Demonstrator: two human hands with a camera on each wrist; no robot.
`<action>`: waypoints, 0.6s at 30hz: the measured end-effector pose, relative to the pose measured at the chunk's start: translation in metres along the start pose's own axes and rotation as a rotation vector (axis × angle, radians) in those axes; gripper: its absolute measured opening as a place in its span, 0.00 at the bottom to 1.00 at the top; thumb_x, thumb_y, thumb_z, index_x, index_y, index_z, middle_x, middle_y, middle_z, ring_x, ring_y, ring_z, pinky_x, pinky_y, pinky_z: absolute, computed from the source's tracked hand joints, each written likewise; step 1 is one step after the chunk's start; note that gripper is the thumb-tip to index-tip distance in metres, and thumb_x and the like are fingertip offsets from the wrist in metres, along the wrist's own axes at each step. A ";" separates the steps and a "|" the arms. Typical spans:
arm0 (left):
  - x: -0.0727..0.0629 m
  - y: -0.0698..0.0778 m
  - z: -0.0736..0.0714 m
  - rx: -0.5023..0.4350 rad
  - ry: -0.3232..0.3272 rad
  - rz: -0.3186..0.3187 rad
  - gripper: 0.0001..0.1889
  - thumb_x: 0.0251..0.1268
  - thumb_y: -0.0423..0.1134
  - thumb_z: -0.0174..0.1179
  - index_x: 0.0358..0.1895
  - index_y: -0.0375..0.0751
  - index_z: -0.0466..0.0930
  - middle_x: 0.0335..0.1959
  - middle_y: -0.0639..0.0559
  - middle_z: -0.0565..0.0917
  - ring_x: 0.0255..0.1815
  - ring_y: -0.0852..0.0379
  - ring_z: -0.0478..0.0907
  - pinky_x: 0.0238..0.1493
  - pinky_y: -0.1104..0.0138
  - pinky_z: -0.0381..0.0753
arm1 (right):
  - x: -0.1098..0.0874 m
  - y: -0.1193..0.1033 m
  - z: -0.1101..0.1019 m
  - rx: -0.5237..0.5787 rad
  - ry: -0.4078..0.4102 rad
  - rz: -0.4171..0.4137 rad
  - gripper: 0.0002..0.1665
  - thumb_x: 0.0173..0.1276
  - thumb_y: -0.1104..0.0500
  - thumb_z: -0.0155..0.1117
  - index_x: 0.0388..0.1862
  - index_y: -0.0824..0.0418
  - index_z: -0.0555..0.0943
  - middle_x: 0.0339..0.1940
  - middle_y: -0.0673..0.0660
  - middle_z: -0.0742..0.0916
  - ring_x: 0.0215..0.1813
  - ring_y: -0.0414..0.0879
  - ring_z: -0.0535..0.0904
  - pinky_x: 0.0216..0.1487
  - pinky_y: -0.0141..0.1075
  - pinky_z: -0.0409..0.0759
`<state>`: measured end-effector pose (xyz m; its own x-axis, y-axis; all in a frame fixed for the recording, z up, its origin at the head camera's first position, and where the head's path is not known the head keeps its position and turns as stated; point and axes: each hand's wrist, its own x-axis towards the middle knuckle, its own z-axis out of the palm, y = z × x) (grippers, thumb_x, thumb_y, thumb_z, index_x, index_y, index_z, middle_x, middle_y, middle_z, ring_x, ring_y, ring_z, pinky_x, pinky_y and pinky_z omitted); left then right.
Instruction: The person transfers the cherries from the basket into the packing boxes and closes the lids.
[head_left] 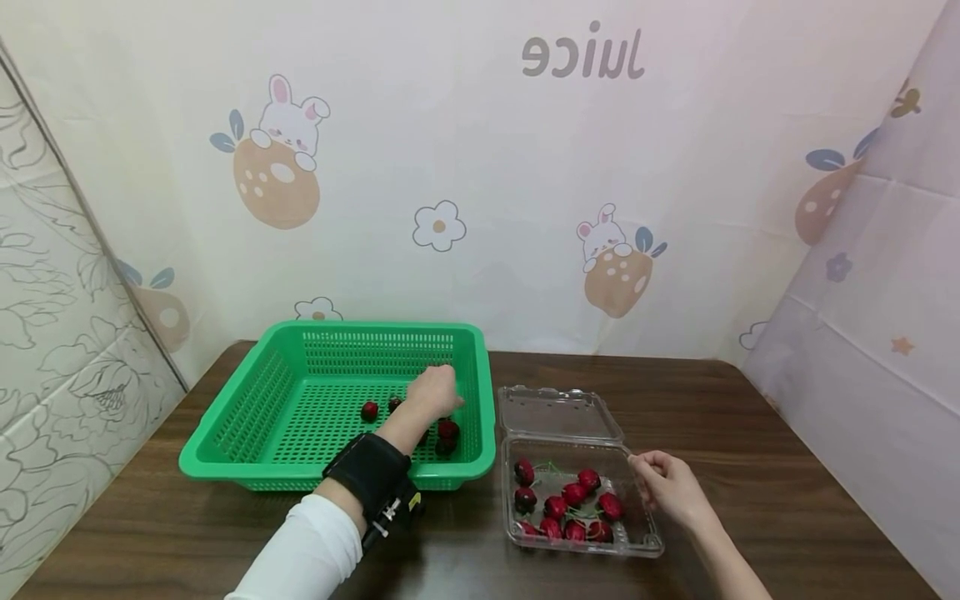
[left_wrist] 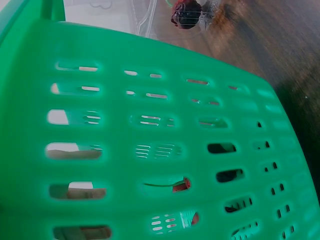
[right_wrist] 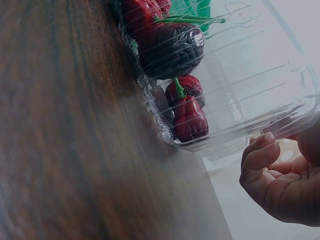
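My left hand (head_left: pixel 435 393) reaches down inside the green plastic basket (head_left: pixel 217 433), at its right side, among dark red cherries (head_left: pixel 447 430). Its fingertips are hidden from the head view, and in the left wrist view the slotted basket wall (left_wrist: pixel 115 45) covers most of the hand; I cannot tell what the fingers hold. At the right, thumb and fingers of my right hand (head_left: pixel 671 486) pinch the rim of a clear plastic clamshell box (head_left: pixel 637 529). Several red cherries (head_left: pixel 574 494) with green stems lie in the box, whose hinged lid (head_left: pixel 558 415) is folded back.
Basket and box stand side by side on a dark wooden table (head_left: pixel 742 467). A patterned curtain (head_left: pixel 480 167) hangs behind the table, with further sheets at the left and right. A black band with a camera (head_left: pixel 371 475) sits on the left wrist.
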<state>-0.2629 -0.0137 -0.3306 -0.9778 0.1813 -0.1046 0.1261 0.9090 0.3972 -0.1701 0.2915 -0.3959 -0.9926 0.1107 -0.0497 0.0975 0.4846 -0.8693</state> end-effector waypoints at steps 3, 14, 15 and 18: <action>0.001 0.000 0.001 0.016 -0.037 0.000 0.10 0.58 0.40 0.59 0.37 0.37 0.75 0.23 0.48 0.73 0.19 0.56 0.70 0.18 0.67 0.63 | 0.000 0.000 0.000 0.000 0.003 0.010 0.12 0.68 0.62 0.49 0.34 0.74 0.69 0.13 0.52 0.71 0.14 0.41 0.66 0.16 0.33 0.70; 0.002 -0.003 0.004 0.059 -0.075 0.031 0.09 0.56 0.40 0.60 0.34 0.37 0.75 0.22 0.48 0.73 0.21 0.55 0.70 0.21 0.66 0.64 | 0.000 -0.001 0.000 0.008 0.002 0.014 0.13 0.67 0.61 0.50 0.33 0.73 0.69 0.13 0.52 0.71 0.14 0.41 0.66 0.17 0.33 0.70; 0.002 -0.004 0.004 0.063 -0.077 0.032 0.09 0.56 0.40 0.60 0.34 0.37 0.75 0.23 0.47 0.73 0.21 0.54 0.70 0.21 0.66 0.65 | 0.000 -0.001 0.000 0.010 0.003 0.013 0.12 0.67 0.62 0.50 0.33 0.73 0.69 0.13 0.52 0.71 0.14 0.40 0.66 0.16 0.33 0.70; 0.003 -0.004 0.005 0.073 -0.084 0.034 0.09 0.56 0.39 0.60 0.34 0.36 0.75 0.24 0.47 0.73 0.21 0.54 0.69 0.22 0.66 0.65 | 0.000 0.000 0.000 0.008 0.001 0.001 0.12 0.67 0.62 0.50 0.32 0.73 0.69 0.13 0.52 0.71 0.14 0.40 0.66 0.16 0.33 0.70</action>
<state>-0.2652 -0.0150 -0.3370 -0.9557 0.2409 -0.1692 0.1742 0.9260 0.3350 -0.1698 0.2913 -0.3954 -0.9925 0.1119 -0.0499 0.0977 0.4775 -0.8732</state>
